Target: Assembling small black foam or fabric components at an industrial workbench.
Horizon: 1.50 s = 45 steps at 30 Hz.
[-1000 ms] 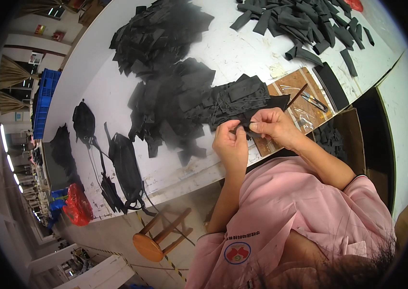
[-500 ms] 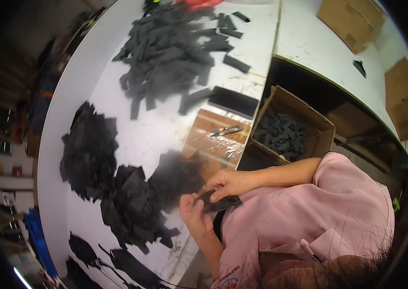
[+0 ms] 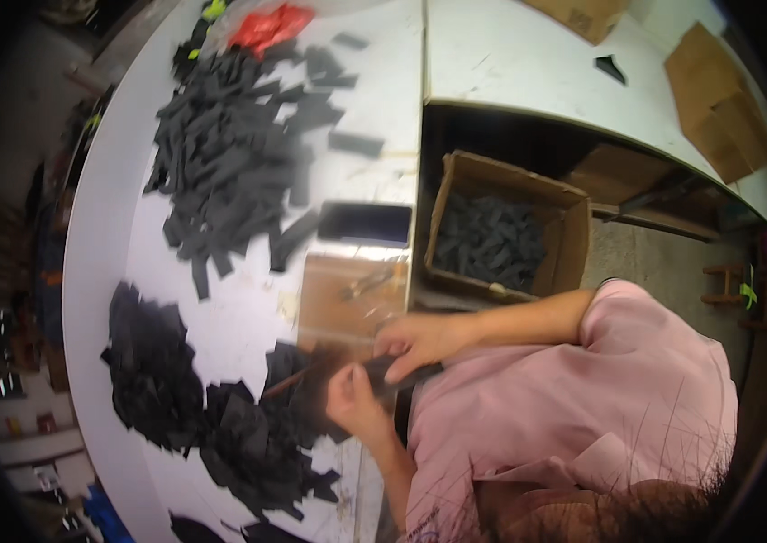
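Close in front of my pink shirt, both hands are closed on a black fabric piece (image 3: pixel 380 375). My left hand (image 3: pixel 352 400) grips its left end with curled fingers, smeared by motion. My right hand (image 3: pixel 421 346) pinches it from above with thumb and fingers, and its dark tail runs toward the shirt. Just left of my left hand lies a heap of black fabric pieces (image 3: pixel 257 457), its near part blurred. Another black heap (image 3: pixel 155 371) adjoins it farther left. Beyond my right hand a brown cardboard sheet (image 3: pixel 320 299) under clear plastic bears a utility knife (image 3: pixel 367 283).
A large pile of dark grey strips (image 3: pixel 220 154) covers the far table, by a red plastic bag (image 3: pixel 270 29). A phone (image 3: pixel 365 223) lies near the table edge. Beside it, lower down, an open carton (image 3: pixel 573 249) holds small dark pieces. A second white table (image 3: pixel 510 81) stands beyond.
The whole view has swung, so table, piles and carton sit farther left and mostly lower. Both hands keep hold of the black fabric piece; my left hand has shifted slightly against it.
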Motion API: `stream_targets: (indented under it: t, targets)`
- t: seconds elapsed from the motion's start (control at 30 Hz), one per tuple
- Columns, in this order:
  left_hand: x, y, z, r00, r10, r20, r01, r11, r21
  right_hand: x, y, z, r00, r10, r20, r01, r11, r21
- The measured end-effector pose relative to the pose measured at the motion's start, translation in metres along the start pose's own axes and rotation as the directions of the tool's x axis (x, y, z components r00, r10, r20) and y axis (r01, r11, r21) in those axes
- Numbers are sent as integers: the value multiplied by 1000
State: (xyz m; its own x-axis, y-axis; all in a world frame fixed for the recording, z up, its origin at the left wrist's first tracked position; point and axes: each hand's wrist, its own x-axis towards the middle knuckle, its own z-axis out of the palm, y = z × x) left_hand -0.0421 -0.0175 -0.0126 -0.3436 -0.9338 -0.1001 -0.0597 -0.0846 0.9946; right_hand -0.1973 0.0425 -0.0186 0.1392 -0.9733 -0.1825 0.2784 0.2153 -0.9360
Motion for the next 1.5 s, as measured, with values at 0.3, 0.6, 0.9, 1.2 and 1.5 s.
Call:
stream_targets:
  t: [0.3, 0.6, 0.9, 1.2, 1.5]
  targets:
    - [-2, 11, 16, 984, -156, -89, 135, 970, -201, -5, -5, -22, 945, 69, -320, -32, 992, 121]
    - [3, 0, 13, 941, -336, -40, 331, 938, -99, -7, -11, -31, 883, 187, -430, -171, 982, 77]
    - [3, -11, 11, 886, -403, 228, 441, 884, -156, -42, -36, -130, 674, 3, -739, -42, 999, -35]
    - [-15, 86, 9, 828, -72, 556, 200, 964, -174, -152, -39, -376, -159, -161, -974, -214, 969, -125]
    - [-27, 123, -20, 527, 647, 551, -181, 719, -671, -72, 25, -204, 374, -108, -921, -130, 977, -168]
